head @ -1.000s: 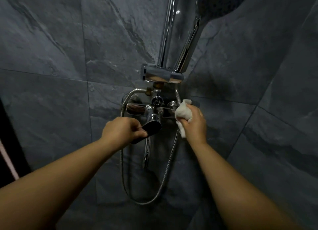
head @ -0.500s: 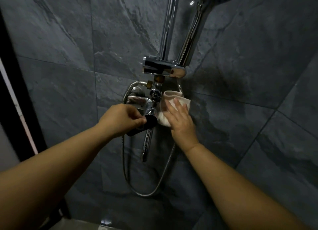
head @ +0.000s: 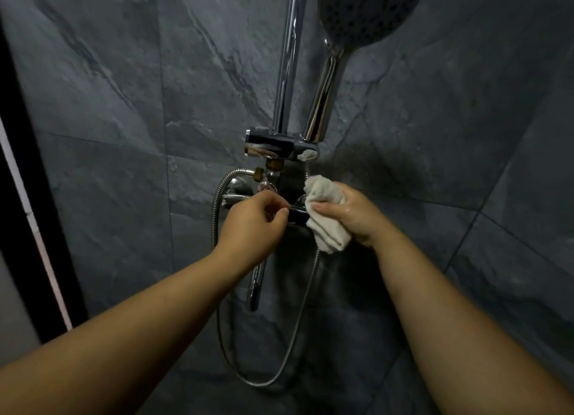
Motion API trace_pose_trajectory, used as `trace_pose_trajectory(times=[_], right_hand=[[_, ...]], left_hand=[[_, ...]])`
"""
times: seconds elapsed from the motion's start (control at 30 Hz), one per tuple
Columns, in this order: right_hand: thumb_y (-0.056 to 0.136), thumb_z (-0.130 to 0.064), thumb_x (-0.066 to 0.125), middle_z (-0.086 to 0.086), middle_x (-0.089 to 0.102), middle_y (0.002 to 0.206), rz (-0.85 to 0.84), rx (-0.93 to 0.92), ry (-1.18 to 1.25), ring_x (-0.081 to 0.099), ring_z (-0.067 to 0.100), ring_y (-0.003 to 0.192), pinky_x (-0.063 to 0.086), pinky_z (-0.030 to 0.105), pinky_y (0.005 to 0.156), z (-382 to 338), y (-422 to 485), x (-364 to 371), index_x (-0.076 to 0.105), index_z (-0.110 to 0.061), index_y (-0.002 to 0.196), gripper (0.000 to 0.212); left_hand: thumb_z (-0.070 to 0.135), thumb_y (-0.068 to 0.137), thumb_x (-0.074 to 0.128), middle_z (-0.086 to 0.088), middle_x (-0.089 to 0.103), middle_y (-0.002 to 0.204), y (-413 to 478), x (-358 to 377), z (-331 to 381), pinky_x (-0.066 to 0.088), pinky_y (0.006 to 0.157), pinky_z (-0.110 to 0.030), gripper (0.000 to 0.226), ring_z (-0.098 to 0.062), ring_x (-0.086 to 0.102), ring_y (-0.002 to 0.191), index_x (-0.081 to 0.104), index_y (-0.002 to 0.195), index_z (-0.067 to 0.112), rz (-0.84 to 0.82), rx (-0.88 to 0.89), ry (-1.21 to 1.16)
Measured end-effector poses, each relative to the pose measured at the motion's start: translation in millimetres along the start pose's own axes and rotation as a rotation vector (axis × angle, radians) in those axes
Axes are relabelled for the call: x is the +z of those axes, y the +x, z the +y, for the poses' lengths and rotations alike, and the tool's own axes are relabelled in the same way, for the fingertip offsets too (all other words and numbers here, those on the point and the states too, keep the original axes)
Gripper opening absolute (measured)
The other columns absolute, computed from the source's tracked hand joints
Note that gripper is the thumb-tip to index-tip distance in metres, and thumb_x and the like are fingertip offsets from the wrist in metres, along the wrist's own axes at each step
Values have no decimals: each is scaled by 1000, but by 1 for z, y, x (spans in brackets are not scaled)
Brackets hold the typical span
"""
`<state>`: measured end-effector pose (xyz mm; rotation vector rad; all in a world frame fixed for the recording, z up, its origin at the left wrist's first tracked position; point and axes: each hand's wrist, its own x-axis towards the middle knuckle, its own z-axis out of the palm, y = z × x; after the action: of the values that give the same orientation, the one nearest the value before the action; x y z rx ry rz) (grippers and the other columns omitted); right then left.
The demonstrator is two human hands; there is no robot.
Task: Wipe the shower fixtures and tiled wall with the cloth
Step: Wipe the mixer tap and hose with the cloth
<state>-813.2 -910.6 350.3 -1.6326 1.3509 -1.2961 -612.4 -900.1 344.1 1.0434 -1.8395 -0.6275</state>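
Cloth: the pale cloth point(head: 326, 225) was bunched in the right hand point(head: 357, 215), whose fingers curled round it with the thumb across its front.
Left hand: the left hand point(head: 254, 222) was curled, and its fingertips seemed to pinch the near end of the tap handle point(head: 296, 217); most of the handle was hidden behind both hands.
Key relation: the tap handle ran roughly level between the two hands, and the cloth touched its right end, so the right hand was the nearer one to wipe it.
Above: the bracket point(head: 279, 147) sat just above the cloth, with the rail point(head: 289, 57) and shower head point(head: 366, 7) rising from it.
Below: the spout point(head: 256, 287) hung under the left hand, and the hose point(head: 217, 228) looped down beside it.
Wall: the tiled wall point(head: 124, 104) lay behind everything.
Likely next: a short sweep leftward along the handle, or upward to the bracket.
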Motion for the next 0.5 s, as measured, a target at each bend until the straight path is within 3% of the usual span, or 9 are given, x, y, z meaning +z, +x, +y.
trace_pose_trajectory(times=[0.1,0.17,0.3,0.5], right_hand=[[83,-2,64,1,65,90,-40,14,17,60,11,85,47,25,80,-7,2,-3,59,-13,101,22],[80,-9,69,1,65,92,-88,-7,134,60,11,86,48,22,80,-7,-3,-7,60,-14,101,24],[50,-36,89,9,67,93,-248,2,400,63,19,86,51,32,82,-12,-15,-5,60,-11,106,68],[41,-33,93,10,70,87,-4,-72,726,68,21,79,54,37,82,-33,2,-14,73,-12,91,58]], left_hand=[[21,88,58,7,62,86,4,-5,-1,54,76,-36,9,-13,61,80,64,94,24,142,10,-46],[19,87,57,6,55,97,9,-10,0,50,84,-39,12,-17,58,92,61,97,23,254,48,-29],[19,88,54,7,47,106,20,-16,2,46,95,-45,19,-20,50,111,57,107,22,253,32,-75],[22,90,50,4,51,105,23,-16,4,48,92,-46,13,-22,53,108,53,99,31,196,-26,-139]])
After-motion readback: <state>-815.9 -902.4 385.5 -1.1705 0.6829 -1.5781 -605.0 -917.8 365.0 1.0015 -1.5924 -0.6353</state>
